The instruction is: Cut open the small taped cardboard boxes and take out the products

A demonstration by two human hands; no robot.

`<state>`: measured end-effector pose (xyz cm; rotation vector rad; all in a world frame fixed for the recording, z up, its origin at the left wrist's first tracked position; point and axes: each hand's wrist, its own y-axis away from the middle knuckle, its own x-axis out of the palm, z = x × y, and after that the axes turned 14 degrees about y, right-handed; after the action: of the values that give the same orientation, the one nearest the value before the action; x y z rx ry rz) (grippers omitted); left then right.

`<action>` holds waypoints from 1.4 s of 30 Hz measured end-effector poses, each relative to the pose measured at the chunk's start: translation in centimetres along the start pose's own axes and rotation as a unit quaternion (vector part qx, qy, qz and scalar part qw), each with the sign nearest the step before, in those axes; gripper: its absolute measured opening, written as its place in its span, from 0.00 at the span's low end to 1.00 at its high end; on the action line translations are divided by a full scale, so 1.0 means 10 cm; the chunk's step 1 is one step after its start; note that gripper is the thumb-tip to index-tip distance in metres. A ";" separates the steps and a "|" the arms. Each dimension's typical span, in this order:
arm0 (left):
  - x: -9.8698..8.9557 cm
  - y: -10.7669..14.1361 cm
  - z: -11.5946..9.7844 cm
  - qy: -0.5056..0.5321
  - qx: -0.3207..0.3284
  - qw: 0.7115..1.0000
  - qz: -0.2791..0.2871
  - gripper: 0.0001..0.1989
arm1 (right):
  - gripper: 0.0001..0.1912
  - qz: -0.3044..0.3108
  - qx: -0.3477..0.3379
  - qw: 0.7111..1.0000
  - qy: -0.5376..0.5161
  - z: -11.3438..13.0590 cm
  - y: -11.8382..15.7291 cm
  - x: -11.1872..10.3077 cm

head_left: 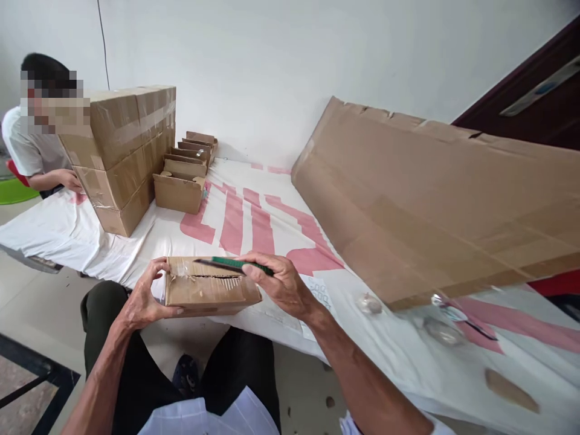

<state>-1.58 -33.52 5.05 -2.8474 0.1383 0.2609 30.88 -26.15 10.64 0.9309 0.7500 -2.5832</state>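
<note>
A small cardboard box (208,296) with clear tape on top sits at the table's near edge, a dark slit running along its upper face. My left hand (151,296) grips the box's left end, thumb on the near side and fingers at the far corner. In my right hand (281,284) is a green utility knife (233,263), its dark blade pointing left above the box top. The blade looks slightly blurred, and I cannot tell whether it touches the cardboard.
Stacked taped cartons (122,157) stand at the left, beside several open small boxes (180,187). A large cardboard sheet (421,199) leans at the right. Tape rolls (441,331) lie near it on the white and pink cloth (249,226). Another person (38,139) sits behind the cartons.
</note>
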 end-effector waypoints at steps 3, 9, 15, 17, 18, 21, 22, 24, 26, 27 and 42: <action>0.04 0.02 -0.07 -0.014 0.019 1.000 0.004 0.35 | 0.16 0.051 -0.048 0.997 0.021 0.32 -0.07 -0.06; 0.09 0.07 -0.08 -0.025 0.057 0.998 0.011 0.37 | 0.14 0.095 -0.099 0.988 0.071 0.47 -0.20 -0.08; 0.12 0.09 -0.10 -0.038 0.063 0.997 0.008 0.38 | 0.13 0.103 -0.134 0.979 0.116 0.50 -0.26 -0.05; 0.13 0.09 -0.12 -0.040 0.066 0.997 0.010 0.38 | 0.13 0.102 -0.143 0.975 0.135 0.51 -0.28 -0.04; 0.13 0.09 -0.13 -0.041 0.069 0.997 0.011 0.38 | 0.13 0.102 -0.149 0.972 0.148 0.52 -0.29 -0.04; 0.14 0.08 -0.17 -0.050 0.068 0.996 0.016 0.37 | 0.14 0.117 -0.173 0.959 0.192 0.56 -0.34 -0.05; 0.14 0.08 -0.18 -0.053 0.065 0.996 0.017 0.36 | 0.15 0.124 -0.180 0.955 0.201 0.58 -0.36 -0.05; 0.13 0.07 -0.19 -0.057 0.062 0.996 0.018 0.36 | 0.15 0.140 -0.191 0.948 0.211 0.60 -0.39 -0.08; 0.12 0.06 -0.18 -0.057 0.064 0.996 0.020 0.37 | 0.16 0.150 -0.202 0.944 0.215 0.58 -0.41 -0.11; 0.12 0.06 -0.17 -0.057 0.065 0.996 0.021 0.37 | 0.17 0.150 -0.207 0.942 0.218 0.56 -0.41 -0.14; -0.08 0.15 0.03 -0.079 0.050 0.995 0.024 0.42 | 0.18 -0.060 0.025 0.987 0.147 -0.26 0.05 -0.64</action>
<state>-2.63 -34.83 4.50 -2.7144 0.1814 0.4740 37.22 -24.51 12.99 1.3414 0.8407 -2.6082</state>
